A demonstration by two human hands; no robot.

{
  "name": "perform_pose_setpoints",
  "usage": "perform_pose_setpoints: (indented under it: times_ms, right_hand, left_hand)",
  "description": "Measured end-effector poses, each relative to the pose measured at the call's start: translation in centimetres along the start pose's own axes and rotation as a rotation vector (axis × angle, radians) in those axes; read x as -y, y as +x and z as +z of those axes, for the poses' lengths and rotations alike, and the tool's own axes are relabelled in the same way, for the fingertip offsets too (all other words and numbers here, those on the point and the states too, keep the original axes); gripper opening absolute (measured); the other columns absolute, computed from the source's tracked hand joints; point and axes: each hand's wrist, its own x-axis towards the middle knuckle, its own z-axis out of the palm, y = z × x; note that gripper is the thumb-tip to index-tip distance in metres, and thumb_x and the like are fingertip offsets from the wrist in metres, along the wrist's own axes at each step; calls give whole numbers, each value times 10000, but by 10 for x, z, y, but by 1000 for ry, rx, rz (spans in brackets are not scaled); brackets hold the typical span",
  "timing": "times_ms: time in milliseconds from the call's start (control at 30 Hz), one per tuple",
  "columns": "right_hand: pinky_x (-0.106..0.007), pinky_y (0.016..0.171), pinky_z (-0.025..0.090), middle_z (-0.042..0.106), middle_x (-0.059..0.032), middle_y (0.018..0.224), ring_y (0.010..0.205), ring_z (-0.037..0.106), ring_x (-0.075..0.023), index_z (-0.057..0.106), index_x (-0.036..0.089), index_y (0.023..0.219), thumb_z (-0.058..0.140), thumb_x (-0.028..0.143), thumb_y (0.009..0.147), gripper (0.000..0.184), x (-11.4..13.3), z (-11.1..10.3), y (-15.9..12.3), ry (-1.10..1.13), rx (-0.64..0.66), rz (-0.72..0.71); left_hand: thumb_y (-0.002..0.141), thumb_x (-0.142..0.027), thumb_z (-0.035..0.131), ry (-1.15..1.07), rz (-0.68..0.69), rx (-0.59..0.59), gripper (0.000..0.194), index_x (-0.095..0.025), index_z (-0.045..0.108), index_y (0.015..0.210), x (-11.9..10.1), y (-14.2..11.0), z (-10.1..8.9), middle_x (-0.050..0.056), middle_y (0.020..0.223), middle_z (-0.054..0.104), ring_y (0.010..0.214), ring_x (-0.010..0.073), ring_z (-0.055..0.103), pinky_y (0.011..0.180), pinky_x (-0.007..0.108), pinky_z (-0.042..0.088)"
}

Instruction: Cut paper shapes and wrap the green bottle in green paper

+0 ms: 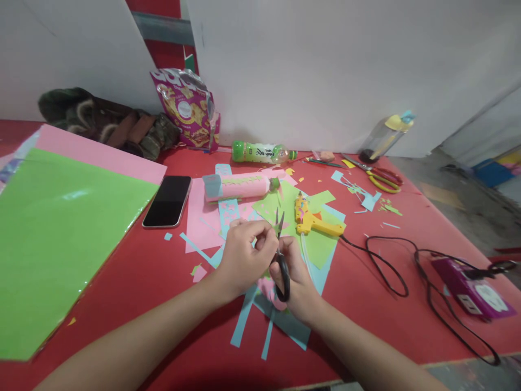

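Note:
My right hand [299, 279] has its fingers in the black handles of a small pair of scissors [282, 277], whose blades point away from me and stand slightly apart. Close against it on the left, my left hand [246, 252] is closed in a pinch beside the blades. Whatever it pinches is mostly hidden by the fingers. Just beyond both hands lies a bottle wrapped in pink paper [244, 186], with a green cap and a blue band at its base. A yellow hot glue gun [315, 221] rests on green paper [321, 252] to the right. Paper scraps and blue strips [243, 320] lie beneath my hands.
On the red table [163, 315] are a phone [168, 201], large green sheets [69, 233], a green-labelled bottle [262, 152] and yellow-and-red-handled scissors [385, 179]. A snack bag [185, 108] and clear bottle [386, 138] stand behind. A black cord [382, 266] loops near a purple box [472, 288].

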Motion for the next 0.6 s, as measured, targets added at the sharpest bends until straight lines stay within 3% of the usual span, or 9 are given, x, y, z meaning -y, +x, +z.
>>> perform_pose_setpoints:
  times_ms: [600]
  right_hand:
    - [-225,433,291,382,43,628,498,358,-101,289,243,783,442,520,752,318,-2,1,-2,-57,3,-11]
  left_hand:
    - [740,-175,356,22,33,-9,279,-159,359,462,0,-1,2,-41,444,405,480,84,375,591,232,318]
